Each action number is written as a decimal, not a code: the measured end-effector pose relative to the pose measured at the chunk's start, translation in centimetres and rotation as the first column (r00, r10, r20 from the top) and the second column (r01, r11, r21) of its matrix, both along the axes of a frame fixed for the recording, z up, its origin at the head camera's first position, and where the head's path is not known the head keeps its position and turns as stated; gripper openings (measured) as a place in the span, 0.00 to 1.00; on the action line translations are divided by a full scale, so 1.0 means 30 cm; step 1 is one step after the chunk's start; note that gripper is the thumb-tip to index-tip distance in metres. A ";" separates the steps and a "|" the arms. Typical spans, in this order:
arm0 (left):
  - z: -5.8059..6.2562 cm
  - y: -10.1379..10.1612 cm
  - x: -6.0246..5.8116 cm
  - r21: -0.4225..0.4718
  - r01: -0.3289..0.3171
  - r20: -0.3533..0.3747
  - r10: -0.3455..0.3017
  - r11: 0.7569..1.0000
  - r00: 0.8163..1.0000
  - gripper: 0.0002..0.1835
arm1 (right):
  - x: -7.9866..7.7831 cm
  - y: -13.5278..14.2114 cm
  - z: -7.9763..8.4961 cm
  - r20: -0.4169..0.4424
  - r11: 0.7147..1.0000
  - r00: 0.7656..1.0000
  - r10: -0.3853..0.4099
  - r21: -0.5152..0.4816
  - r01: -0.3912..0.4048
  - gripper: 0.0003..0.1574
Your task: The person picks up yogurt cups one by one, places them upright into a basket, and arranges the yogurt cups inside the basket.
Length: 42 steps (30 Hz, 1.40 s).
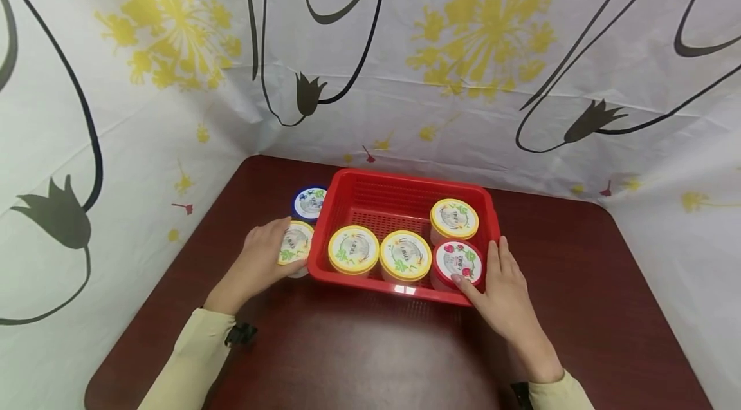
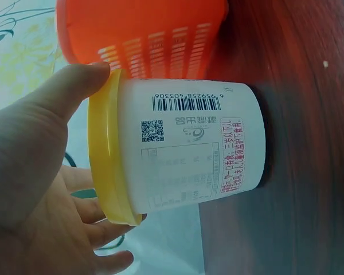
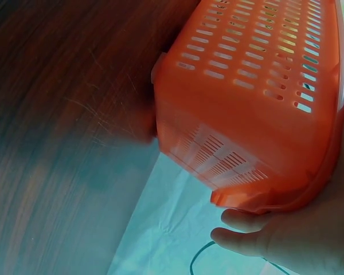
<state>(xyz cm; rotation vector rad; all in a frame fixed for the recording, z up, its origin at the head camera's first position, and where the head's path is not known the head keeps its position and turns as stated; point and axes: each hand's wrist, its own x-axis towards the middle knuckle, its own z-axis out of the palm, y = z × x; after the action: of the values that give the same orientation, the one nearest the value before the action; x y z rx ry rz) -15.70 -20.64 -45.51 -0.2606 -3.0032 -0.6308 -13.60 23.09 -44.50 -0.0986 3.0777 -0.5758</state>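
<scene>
My left hand grips a white paper cup with a yellow lid at the left of a red plastic basket. In the left wrist view, thumb and fingers lie about the lid of this cup, and its barcode side shows. My right hand holds the basket's right rim, fingers outside and thumb over the front corner near a red-lidded cup. Inside the basket are also three yellow-lidded cups, at the front left, front middle and right.
A blue-lidded cup stands outside the basket at its left, behind the cup in my left hand. All rest on a dark red-brown table. Patterned white cloth hangs behind the table and along both sides.
</scene>
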 end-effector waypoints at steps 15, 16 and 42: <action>0.054 -0.045 -0.011 0.020 -0.077 -0.005 0.077 0.997 0.997 0.55 | 0.000 0.009 -0.001 -0.018 1.000 1.000 0.002 0.000 -0.002 0.69; 0.061 -0.045 -0.013 0.021 -0.082 -0.005 0.082 0.996 0.997 0.55 | 0.000 0.009 -0.001 -0.019 1.000 1.000 0.002 0.000 -0.002 0.69; 0.286 -0.031 -0.070 0.019 -0.001 -0.266 0.006 1.000 0.964 0.44 | 0.003 0.001 -0.005 -0.030 1.000 1.000 0.002 0.006 -0.002 0.66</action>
<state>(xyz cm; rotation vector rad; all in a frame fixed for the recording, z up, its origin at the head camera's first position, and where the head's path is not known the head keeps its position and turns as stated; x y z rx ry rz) -17.80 -21.56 -36.92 -0.3120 -2.7388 -0.5723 -13.53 23.12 -44.64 -0.1119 3.1075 -0.5708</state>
